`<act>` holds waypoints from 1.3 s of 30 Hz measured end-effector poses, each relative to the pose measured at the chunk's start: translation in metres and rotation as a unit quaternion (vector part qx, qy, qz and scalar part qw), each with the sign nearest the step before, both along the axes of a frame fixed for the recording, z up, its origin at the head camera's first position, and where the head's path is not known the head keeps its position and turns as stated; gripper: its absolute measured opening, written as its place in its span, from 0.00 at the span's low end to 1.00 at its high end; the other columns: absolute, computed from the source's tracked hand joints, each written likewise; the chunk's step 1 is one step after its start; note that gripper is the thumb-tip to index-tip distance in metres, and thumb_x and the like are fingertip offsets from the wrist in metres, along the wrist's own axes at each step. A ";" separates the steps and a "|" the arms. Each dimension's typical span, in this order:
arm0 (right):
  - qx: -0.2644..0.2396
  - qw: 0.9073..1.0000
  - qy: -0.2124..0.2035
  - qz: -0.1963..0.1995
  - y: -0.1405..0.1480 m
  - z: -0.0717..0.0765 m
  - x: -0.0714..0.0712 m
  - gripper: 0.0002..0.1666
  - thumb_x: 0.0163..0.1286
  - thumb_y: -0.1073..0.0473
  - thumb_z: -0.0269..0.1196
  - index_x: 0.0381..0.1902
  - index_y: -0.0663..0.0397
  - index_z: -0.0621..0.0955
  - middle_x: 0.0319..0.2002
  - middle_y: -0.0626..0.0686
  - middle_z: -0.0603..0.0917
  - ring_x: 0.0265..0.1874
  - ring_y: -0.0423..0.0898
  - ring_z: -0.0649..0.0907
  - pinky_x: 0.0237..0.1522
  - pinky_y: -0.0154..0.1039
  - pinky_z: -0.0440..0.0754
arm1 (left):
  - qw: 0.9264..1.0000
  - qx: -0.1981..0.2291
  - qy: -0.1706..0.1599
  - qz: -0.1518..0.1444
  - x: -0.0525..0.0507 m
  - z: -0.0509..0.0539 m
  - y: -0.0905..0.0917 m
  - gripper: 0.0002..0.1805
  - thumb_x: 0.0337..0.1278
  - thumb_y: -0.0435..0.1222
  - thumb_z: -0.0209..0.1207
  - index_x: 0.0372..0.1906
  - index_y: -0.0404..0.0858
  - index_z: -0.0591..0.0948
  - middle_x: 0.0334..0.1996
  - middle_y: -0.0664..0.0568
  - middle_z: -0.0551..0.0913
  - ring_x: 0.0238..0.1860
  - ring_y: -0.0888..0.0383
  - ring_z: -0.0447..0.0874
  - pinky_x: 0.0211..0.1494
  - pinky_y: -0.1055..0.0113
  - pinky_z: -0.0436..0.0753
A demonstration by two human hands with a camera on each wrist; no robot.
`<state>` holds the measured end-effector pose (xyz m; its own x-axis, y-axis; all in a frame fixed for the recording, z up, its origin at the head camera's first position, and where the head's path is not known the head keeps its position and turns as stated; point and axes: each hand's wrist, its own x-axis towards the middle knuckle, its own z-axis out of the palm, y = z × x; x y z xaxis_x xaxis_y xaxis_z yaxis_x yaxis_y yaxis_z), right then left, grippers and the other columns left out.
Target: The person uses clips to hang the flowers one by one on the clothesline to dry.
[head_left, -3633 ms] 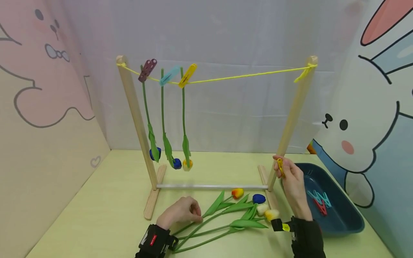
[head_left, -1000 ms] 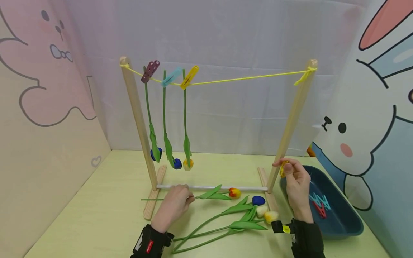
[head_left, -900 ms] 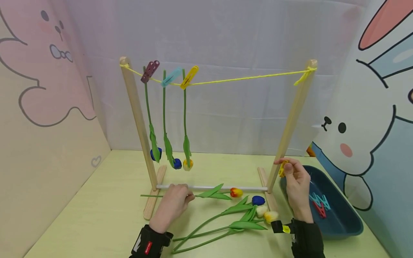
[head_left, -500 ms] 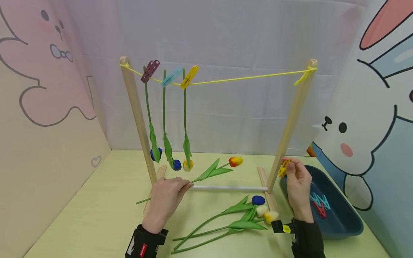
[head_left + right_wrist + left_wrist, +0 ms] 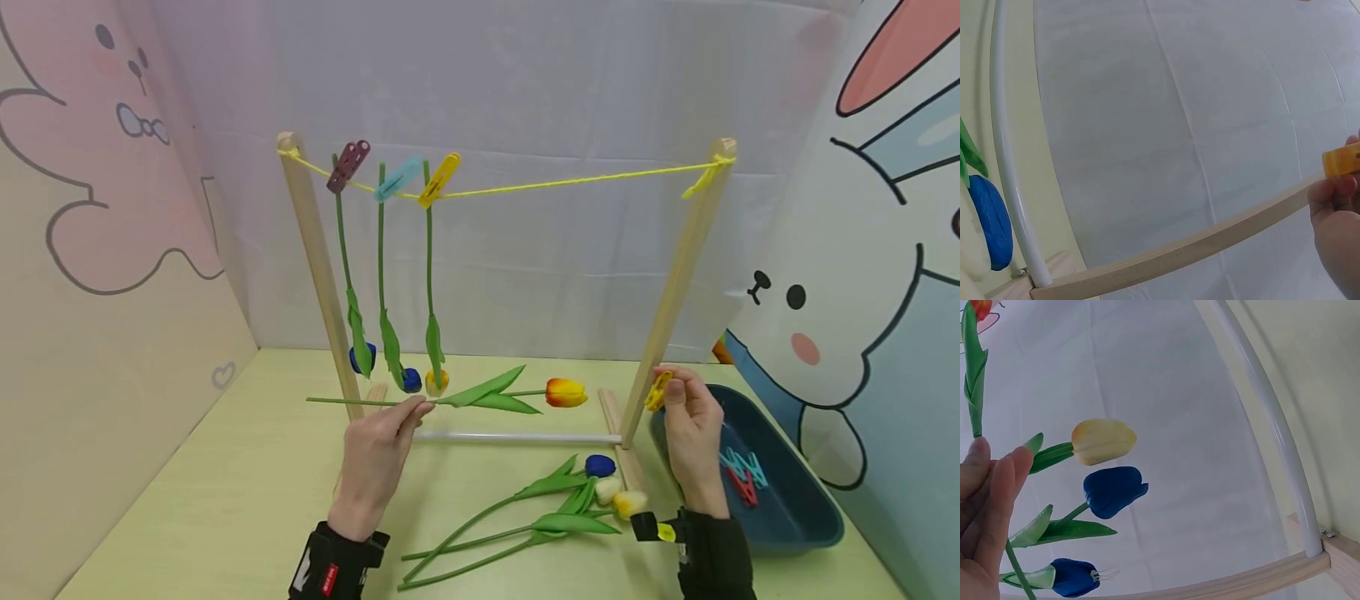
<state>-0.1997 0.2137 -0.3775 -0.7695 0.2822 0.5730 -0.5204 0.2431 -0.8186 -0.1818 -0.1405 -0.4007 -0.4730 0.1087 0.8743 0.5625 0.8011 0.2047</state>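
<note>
My left hand [image 5: 378,462] pinches the stem of an orange-yellow tulip [image 5: 566,392], which lies level in the air in front of the frame, flower to the right. In the left wrist view the fingertips of the left hand [image 5: 988,506] hold that stem. Beside the right post, my right hand [image 5: 692,437] pinches a yellow clothespin [image 5: 658,391], also seen in the right wrist view as a yellow clip [image 5: 1342,160]. Three tulips hang heads down from the yellow string [image 5: 570,180], under a maroon clothespin [image 5: 348,167], a light blue clothespin [image 5: 399,179] and a yellow clothespin [image 5: 439,180].
Several tulips lie on the table, among them a blue one [image 5: 600,466] and a yellow one [image 5: 631,504]. At the right a dark blue basin [image 5: 806,508] holds light blue clothespins [image 5: 744,467] and a red one [image 5: 742,487]. A white rod [image 5: 517,437] joins the wooden posts [image 5: 678,292].
The left hand has lifted the orange-yellow tulip off the table to above the rod, and its stem has turned level. The right hand, with its clothespin, has shifted slightly right.
</note>
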 end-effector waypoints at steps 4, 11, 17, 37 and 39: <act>-0.003 1.000 0.006 0.012 0.000 0.001 -0.001 0.14 0.81 0.64 0.48 0.47 0.65 0.80 0.36 0.39 0.81 0.33 0.37 0.74 0.38 0.25 0.73 | 0.994 0.091 -0.007 -0.061 -0.002 0.002 -0.001 0.08 0.47 0.24 0.71 0.36 0.30 0.89 0.27 0.45 0.91 0.23 0.57 0.89 0.30 0.75 0.83; 0.005 1.000 0.013 0.018 0.001 0.000 0.000 0.14 0.80 0.64 0.48 0.47 0.65 0.80 0.36 0.40 0.81 0.34 0.37 0.75 0.39 0.25 0.73 | 0.964 0.226 -0.004 -0.138 -0.003 0.005 0.001 0.10 0.51 0.18 0.66 0.40 0.27 0.88 0.31 0.38 0.91 0.31 0.57 0.92 0.38 0.77 0.85; 0.009 0.999 0.023 0.025 0.002 -0.001 -0.001 0.15 0.80 0.65 0.48 0.47 0.72 0.78 0.37 0.39 0.82 0.34 0.36 0.76 0.39 0.25 0.74 | 0.936 0.301 -0.030 -0.179 -0.001 0.007 0.002 0.10 0.55 0.19 0.64 0.42 0.27 0.88 0.34 0.32 0.89 0.37 0.73 0.89 0.40 0.76 0.86; -0.002 0.997 0.044 0.064 0.002 0.000 -0.003 0.15 0.80 0.66 0.48 0.44 0.49 0.82 0.36 0.41 0.81 0.33 0.37 0.75 0.38 0.26 0.73 | 0.875 0.397 -0.052 -0.273 -0.001 0.008 0.007 0.05 0.62 0.18 0.59 0.40 0.19 0.75 0.40 0.55 0.91 0.38 0.63 0.92 0.44 0.70 0.87; 0.006 0.998 0.039 0.055 0.001 0.000 -0.004 0.14 0.80 0.66 0.48 0.45 0.57 0.82 0.37 0.41 0.81 0.33 0.37 0.75 0.38 0.26 0.73 | 0.869 0.407 -0.058 -0.275 -0.002 0.010 0.008 0.07 0.63 0.19 0.58 0.39 0.18 0.71 0.40 0.55 0.91 0.38 0.64 0.91 0.44 0.69 0.88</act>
<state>-0.2035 0.2151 -0.3771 -0.7479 0.1901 0.6360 -0.6074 0.1905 -0.7712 -0.1841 -0.1327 -0.3909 -0.6344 -0.2859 0.7182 0.7529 -0.0182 0.6579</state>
